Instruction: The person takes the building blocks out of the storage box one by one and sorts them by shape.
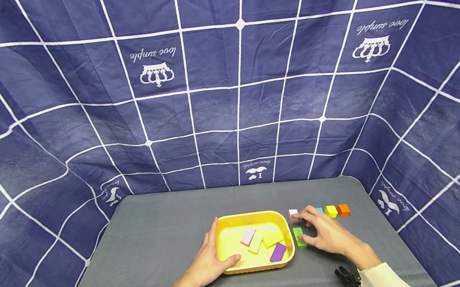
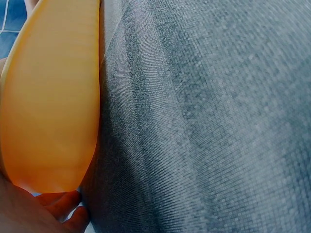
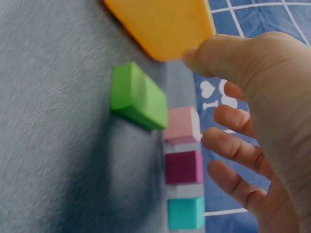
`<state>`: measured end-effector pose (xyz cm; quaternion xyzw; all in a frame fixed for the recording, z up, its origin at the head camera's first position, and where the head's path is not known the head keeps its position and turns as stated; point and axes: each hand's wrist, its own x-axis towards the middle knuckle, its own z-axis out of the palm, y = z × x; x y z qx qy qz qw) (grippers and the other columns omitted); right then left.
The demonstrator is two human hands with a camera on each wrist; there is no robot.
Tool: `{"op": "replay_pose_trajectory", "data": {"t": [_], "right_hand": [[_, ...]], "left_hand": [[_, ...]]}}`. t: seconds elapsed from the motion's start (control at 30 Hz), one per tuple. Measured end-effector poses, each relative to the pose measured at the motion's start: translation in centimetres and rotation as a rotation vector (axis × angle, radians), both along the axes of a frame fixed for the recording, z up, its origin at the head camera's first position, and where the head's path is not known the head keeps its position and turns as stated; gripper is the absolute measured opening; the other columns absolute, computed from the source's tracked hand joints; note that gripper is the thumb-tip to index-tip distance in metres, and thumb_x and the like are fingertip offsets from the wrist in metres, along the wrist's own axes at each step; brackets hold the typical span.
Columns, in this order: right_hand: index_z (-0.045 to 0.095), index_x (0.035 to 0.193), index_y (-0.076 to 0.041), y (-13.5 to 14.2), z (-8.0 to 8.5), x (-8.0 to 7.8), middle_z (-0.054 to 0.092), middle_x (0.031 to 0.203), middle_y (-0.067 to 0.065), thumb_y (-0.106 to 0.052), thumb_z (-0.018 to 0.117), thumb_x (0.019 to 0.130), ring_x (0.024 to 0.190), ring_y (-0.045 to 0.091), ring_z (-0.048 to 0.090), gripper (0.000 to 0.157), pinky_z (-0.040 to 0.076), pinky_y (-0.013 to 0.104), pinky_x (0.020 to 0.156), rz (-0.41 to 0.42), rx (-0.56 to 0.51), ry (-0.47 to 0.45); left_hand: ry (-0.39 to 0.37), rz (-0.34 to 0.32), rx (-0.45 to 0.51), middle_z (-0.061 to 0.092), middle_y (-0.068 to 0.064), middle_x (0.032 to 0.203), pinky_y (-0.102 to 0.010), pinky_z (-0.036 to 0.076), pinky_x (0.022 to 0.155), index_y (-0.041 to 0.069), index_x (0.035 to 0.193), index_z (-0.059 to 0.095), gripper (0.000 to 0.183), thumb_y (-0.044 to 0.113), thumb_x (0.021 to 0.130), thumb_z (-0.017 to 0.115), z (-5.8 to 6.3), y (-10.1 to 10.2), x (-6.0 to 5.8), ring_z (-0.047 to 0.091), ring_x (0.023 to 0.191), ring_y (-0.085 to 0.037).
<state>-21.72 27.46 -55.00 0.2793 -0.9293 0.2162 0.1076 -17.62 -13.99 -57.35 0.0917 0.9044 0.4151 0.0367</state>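
My left hand [image 1: 209,261] grips the left end of a yellow plastic bin [image 1: 229,227], thumb over the near rim and fingers along the outer wall. Inside the bin lie a pink block [image 1: 248,236], two yellow blocks [image 1: 272,239] and a purple block [image 1: 278,252]. To the right of the bin, my right hand [image 1: 327,232] hovers with fingers spread and nothing held. Its thumb overlaps a green rectangular block [image 3: 138,97] in the head view; the right wrist view shows that block apart from the fingers.
Behind the right hand runs a row of small cubes: pink [image 3: 181,125], magenta [image 3: 183,167], teal [image 3: 185,213], yellow [image 1: 331,211] and orange [image 1: 343,210]. The grey cloth-covered table [image 1: 159,230] meets a blue gridded curtain [image 1: 214,112] at the back and sides.
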Motion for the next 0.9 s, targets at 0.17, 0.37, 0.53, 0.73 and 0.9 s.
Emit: {"op": "replay_pose_trajectory", "data": {"t": [0.17,0.37,0.53,0.73,0.9], "right_hand": [[0.081,0.142,-0.019,-1.3,1.2,0.1,0.075,0.125,-0.006,-0.021,0.102,0.09,0.102,0.009,0.075,0.057,0.065,0.032,0.085,-0.002,-0.008,0.092],[0.081,0.141,-0.014,-3.5,2.6,0.0,0.076,0.129,-0.001,-0.021,0.1,0.092,0.109,0.015,0.082,0.054,0.069,0.043,0.096,0.052,0.011,0.132],[0.08,0.144,-0.017,-5.4,3.2,-0.3,0.076,0.131,-0.001,-0.027,0.098,0.094,0.111,0.016,0.077,0.054,0.064,0.046,0.094,0.085,0.076,0.136],[0.078,0.15,-0.019,-7.4,4.2,-0.6,0.073,0.132,-0.001,-0.033,0.097,0.096,0.114,0.017,0.073,0.058,0.063,0.044,0.096,0.159,0.127,0.069],[0.076,0.154,-0.02,-8.8,4.5,-1.1,0.07,0.138,-0.002,-0.038,0.095,0.099,0.121,0.018,0.072,0.062,0.063,0.047,0.101,0.195,0.182,-0.031]], "left_hand": [[0.011,-0.002,-0.002,0.048,-0.024,0.178,-0.069,0.053,0.124,0.017,0.188,0.014,0.137,0.058,0.088,0.098,0.0,0.0,0.1,0.062,0.154,-0.046],[0.005,-0.006,0.013,0.048,-0.024,0.178,-0.07,0.053,0.123,0.016,0.188,0.014,0.136,0.056,0.088,0.098,0.3,0.0,0.2,0.063,0.153,-0.046],[0.003,-0.001,0.009,0.048,-0.023,0.178,-0.07,0.053,0.123,0.014,0.188,0.015,0.137,0.057,0.088,0.098,0.2,0.0,0.0,0.063,0.153,-0.046],[-0.009,0.0,0.005,0.047,-0.024,0.179,-0.07,0.053,0.122,0.014,0.188,0.014,0.137,0.058,0.089,0.097,0.0,0.0,0.0,0.063,0.153,-0.047],[-0.018,-0.002,0.014,0.046,-0.025,0.179,-0.071,0.053,0.123,0.014,0.188,0.014,0.137,0.058,0.089,0.097,0.0,0.0,0.1,0.062,0.153,-0.048]]}}
